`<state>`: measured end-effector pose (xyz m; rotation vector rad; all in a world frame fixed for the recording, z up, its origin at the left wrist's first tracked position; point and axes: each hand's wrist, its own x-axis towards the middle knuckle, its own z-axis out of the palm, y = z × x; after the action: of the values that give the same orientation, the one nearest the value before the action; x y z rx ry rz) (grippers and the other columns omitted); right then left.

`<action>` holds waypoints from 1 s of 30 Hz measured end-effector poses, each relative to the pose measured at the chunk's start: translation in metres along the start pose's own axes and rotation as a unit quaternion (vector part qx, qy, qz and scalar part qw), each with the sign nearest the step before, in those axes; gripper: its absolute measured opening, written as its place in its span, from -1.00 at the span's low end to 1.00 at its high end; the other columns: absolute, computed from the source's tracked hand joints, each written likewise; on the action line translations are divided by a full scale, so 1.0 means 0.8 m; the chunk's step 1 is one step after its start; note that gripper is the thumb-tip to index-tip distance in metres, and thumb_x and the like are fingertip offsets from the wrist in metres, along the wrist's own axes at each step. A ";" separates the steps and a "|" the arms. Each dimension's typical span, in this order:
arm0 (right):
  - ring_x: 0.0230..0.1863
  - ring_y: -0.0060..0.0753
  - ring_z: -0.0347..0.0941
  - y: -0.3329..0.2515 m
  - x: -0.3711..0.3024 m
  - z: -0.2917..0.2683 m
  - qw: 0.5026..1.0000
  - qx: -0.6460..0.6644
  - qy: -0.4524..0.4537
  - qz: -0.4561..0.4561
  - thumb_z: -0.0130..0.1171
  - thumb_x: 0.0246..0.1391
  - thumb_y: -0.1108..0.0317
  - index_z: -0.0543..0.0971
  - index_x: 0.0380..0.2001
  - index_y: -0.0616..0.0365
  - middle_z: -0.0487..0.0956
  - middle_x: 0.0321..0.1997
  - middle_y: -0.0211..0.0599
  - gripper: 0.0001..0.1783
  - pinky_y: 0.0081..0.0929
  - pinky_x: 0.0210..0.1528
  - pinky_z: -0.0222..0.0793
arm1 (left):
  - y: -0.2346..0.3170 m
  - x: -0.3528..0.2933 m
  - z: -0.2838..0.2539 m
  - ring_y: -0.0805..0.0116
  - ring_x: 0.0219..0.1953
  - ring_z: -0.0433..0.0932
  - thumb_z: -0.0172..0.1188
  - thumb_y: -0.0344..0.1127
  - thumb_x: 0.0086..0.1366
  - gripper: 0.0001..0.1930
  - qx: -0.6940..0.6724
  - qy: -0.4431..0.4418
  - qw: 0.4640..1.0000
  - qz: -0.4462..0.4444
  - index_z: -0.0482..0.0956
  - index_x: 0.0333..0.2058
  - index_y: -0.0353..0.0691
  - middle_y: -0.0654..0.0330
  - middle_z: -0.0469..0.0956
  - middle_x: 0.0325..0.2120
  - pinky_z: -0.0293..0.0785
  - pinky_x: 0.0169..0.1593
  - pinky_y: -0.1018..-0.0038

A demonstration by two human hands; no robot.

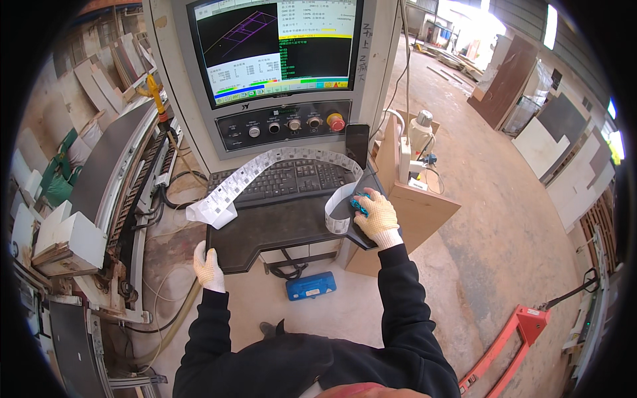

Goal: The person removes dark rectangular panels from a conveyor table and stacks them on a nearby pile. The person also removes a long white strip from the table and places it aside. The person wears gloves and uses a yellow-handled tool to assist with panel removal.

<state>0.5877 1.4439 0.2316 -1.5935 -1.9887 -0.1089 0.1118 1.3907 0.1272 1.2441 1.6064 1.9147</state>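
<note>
My right hand, gloved, cups a blue mouse on the dark console shelf, fingers curled over it. My left hand grips the shelf's front edge, fingers closed. Label strip drapes over the keyboard. Looks like screen navigation; next calls for small mouse moves.

A dusty grey concrete floor runs toward a bright open doorway at the far end of the workshop, where daylight pours in over scattered boards. Large flat wooden panels in brown, grey and white lean along the right-hand wall, and stacks of pale cut board pieces crowd the left side beside a long dark machine bed with cables. An orange-red metal pallet jack handle lies on the floor at lower right, near a small blue plastic box resting on the concrete.
</note>
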 end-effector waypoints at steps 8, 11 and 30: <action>0.17 0.03 0.48 0.000 0.000 0.003 1.000 0.018 0.019 0.002 0.35 -0.07 0.27 0.67 -0.01 -0.11 0.51 0.24 -0.17 -0.55 -0.09 0.17 0.44 | -0.007 0.004 -0.004 0.28 0.02 0.55 0.18 -0.47 0.36 -0.68 0.036 0.002 0.999 0.022 0.54 0.06 -0.45 0.04 0.60 -0.02 0.43 0.16 0.38; 0.16 0.00 0.49 0.000 -0.001 0.004 1.000 0.020 0.022 0.005 0.35 -0.09 0.25 0.68 -0.05 -0.10 0.52 0.23 -0.18 -0.57 -0.09 0.18 0.42 | 0.003 0.001 -0.004 0.30 0.03 0.54 0.17 -0.48 0.37 -0.67 0.035 -0.009 0.999 0.011 0.53 0.07 -0.44 0.07 0.59 -0.02 0.43 0.16 0.39; 0.24 0.12 0.46 -0.004 -0.003 0.012 0.966 0.107 0.229 0.047 0.32 0.07 0.36 0.54 0.12 0.23 0.54 0.20 0.00 -0.49 -0.11 0.28 0.38 | 0.008 -0.001 0.001 0.19 0.09 0.54 0.12 -0.45 0.33 -0.62 0.014 -0.004 1.000 0.017 0.49 0.11 -0.41 -0.02 0.59 0.00 0.41 0.21 0.36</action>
<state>0.5818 1.4447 0.2236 -1.3733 -1.5126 -0.1991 0.1144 1.3890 0.1326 1.2981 1.6234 1.9108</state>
